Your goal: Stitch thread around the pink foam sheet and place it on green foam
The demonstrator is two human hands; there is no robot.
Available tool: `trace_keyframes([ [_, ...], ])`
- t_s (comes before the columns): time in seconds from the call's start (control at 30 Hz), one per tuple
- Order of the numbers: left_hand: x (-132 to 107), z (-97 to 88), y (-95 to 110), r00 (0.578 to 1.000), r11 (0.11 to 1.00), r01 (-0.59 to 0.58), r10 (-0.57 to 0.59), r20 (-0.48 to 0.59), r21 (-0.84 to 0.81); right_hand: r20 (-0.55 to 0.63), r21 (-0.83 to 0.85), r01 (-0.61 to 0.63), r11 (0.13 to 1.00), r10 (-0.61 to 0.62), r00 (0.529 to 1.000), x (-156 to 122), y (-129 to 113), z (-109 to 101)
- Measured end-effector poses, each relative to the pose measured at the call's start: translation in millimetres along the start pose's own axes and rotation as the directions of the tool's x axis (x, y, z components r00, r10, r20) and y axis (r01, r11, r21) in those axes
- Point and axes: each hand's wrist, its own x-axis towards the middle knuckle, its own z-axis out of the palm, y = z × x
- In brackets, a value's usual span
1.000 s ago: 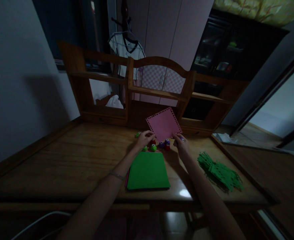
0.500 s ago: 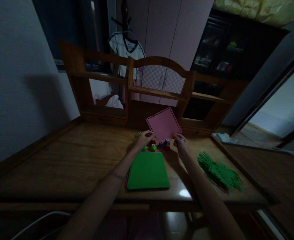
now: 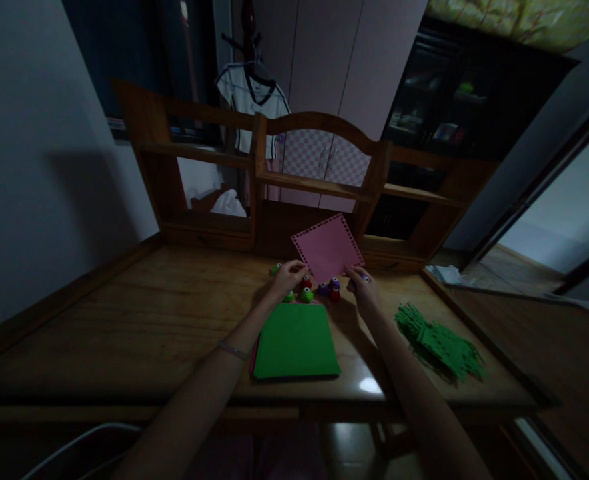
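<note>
A pink paper sheet with rows of small punched shapes along its edges is held up, tilted, over the back of the desk. My left hand pinches its lower left side, and my right hand grips the lower right corner. Under and between the hands stand several small craft punches: a green one, a red one and a purple one among them. Nearer to me lies a stack of green paper, with a pink edge showing at its left.
A heap of green cut paper lies on the desk at the right. Along the back edge rises a wooden shelf unit. A white cable hangs below the front edge at the left.
</note>
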Motion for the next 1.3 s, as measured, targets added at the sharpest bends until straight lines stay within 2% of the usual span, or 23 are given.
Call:
trace_keyframes([
  [0.23, 1, 1.1, -3, 1.0, 1.0, 0.005, -0.005, 0.02, -0.012, 0.019, -0.029, 0.026, 0.999, -0.025, 0.999, 0, 0, 0],
  [0.43, 1, 1.5, -4, 1.0, 1.0, 0.0, 0.0, 0.015, 0.005, -0.02, -0.031, 0.007, 0.999, -0.007, 1.0, 2, 2, 0],
  [1.03, 2, 1.7, -11, 0.998, 0.994, -0.057, 0.057, 0.009, 0.091, -0.018, 0.012, -0.018, 1.0, 0.018, 1.0, 1, 0, 1],
  [1.3, 2, 1.6, -11, 0.999, 0.998, -0.034, 0.032, 0.025, 0.054, -0.013, -0.019, -0.017, 1.0, 0.016, 1.0, -3, -7, 2],
])
